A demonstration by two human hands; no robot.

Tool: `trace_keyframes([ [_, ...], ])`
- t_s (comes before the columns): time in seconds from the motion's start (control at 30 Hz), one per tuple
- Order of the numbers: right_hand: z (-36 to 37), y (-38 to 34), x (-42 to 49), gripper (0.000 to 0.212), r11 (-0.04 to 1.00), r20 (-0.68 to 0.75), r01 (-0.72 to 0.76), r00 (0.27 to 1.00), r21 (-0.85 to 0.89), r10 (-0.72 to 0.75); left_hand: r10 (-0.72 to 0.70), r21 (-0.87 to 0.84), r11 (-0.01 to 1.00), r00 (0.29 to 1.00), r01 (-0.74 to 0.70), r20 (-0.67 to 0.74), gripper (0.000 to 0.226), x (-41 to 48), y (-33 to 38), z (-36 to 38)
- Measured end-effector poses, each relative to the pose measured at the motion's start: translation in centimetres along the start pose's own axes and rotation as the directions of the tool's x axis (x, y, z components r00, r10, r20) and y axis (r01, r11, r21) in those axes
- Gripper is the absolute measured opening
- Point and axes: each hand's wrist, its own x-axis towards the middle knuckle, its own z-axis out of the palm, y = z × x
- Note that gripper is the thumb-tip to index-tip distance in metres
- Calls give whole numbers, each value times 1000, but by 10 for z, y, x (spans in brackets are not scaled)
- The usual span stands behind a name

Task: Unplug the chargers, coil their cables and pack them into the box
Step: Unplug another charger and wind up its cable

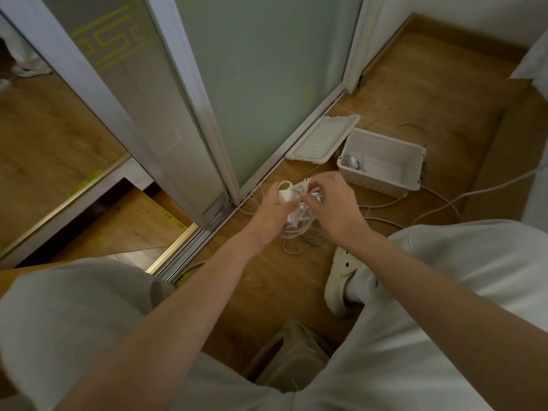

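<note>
At far left we see a mirrored sliding door (59,137), then a frosted glass panel (261,84). In the middle, above a tangle of white cables (299,232) on the wooden floor (267,277), our left hand (271,209) grips a white charger (284,194) seated against the power strip (297,188) — our right hand (332,203) pinches the strip's near edge with curled fingers. Further right a perforated lid (323,137) leans at the door track, just beside the open white box (373,180) — one coiled charger (353,161) already lies inside. Grey cables (444,203) trail beyond.
</note>
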Motion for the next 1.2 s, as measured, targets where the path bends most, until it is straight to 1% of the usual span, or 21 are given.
trace_keyframes([
  [0.07, -3, -11, -6, 2, 991, -15, 42, 999, 123, -40, -5, 39, 999, 999, 6, -46, 34, 3, -4, -3],
  [0.17, -3, -25, -16, 3, 978, 19, 77, 996, 195, -82, 12, 74, 997, 991, -2, -136, 33, 6, -11, -9],
  [0.23, -1, -26, -20, 3, 970, -3, 63, 998, 234, -65, 35, 92, 996, 984, -19, -175, 31, 6, -15, -12],
  [0.3, 0, -22, -22, 7, 924, -31, -36, 998, 380, 51, 58, 101, 994, 982, -40, -181, 31, 4, -15, -13],
  [0.37, 0, -16, -22, 15, 814, -2, -190, 974, 548, 229, 76, 87, 994, 978, -60, -194, 29, 1, -14, -13],
  [0.4, -1, -13, -21, 18, 750, 32, -271, 948, 604, 316, 85, 72, 995, 976, -72, -199, 27, -1, -12, -12],
  [0.47, -4, -4, -16, 24, 613, 130, -419, 879, 670, 459, 112, 55, 993, 974, -103, -196, 26, -3, -10, -10],
  [0.5, -6, 2, -14, 26, 566, 177, -480, 844, 670, 506, 135, 77, 989, 972, -122, -192, 27, -4, -10, -9],
  [0.53, -6, 9, -11, 27, 561, 212, -531, 818, 635, 535, 161, 107, 984, 969, -142, -189, 29, -6, -10, -7],
  [0.6, -5, 19, -10, 29, 637, 273, -592, 801, 494, 532, 211, 151, 971, 962, -186, -171, 35, -8, -10, -3],
  [0.67, -3, 25, -11, 31, 737, 325, -578, 813, 349, 484, 250, 182, 958, 957, -222, -146, 40, -9, -11, 0],
  [0.73, -2, 28, -13, 31, 836, 338, -497, 847, 232, 410, 275, 223, 944, 955, -245, -115, 41, -9, -14, 0],
  [0.8, -4, 28, -15, 30, 905, 333, -393, 885, 164, 325, 280, 216, 942, 956, -256, -87, 40, -11, -14, -3],
  [0.9, -5, 30, -14, 27, 950, 313, -291, 918, 113, 244, 271, 137, 955, 961, -263, -45, 42, -14, -11, -6],
  [1.0, -4, 30, -10, 27, 989, 262, -150, 954, -3, 145, 328, 204, 925, 945, -322, 4, 44, -16, -8, -3],
  [1.1, -8, 26, -9, 25, 996, 243, -81, 968, 36, 69, 344, 210, 918, 939, -337, 1, 45, -13, -7, -4],
  [1.2, -12, 26, -10, 24, 998, 212, -46, 977, 42, 37, 353, 237, 911, 935, -336, -32, 44, -8, -8, -2],
])
